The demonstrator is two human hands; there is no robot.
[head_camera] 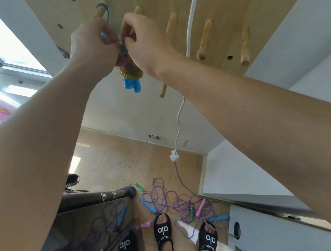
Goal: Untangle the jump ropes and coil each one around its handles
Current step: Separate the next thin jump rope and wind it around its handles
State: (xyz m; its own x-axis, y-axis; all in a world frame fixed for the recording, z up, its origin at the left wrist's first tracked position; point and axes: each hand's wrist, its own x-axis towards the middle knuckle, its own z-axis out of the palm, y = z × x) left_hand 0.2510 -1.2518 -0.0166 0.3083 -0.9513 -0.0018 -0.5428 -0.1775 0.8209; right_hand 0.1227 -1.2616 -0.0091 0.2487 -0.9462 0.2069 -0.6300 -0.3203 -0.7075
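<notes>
A yellow jump rope is coiled tight around its two blue handles, whose ends poke out below the coil. Both hands hold the bundle up in front of a wooden pegboard. My left hand pinches the top of the bundle, and my right hand pinches it from the other side. A blue loop hangs over a peg just above my left hand. On the floor by my feet lies a tangle of purple ropes with pink, green and blue handles.
Several wooden pegs stick out of the pegboard. A white cable hangs down it to a plug block on the floor. A dark glossy cabinet stands at the left, a white unit at the right.
</notes>
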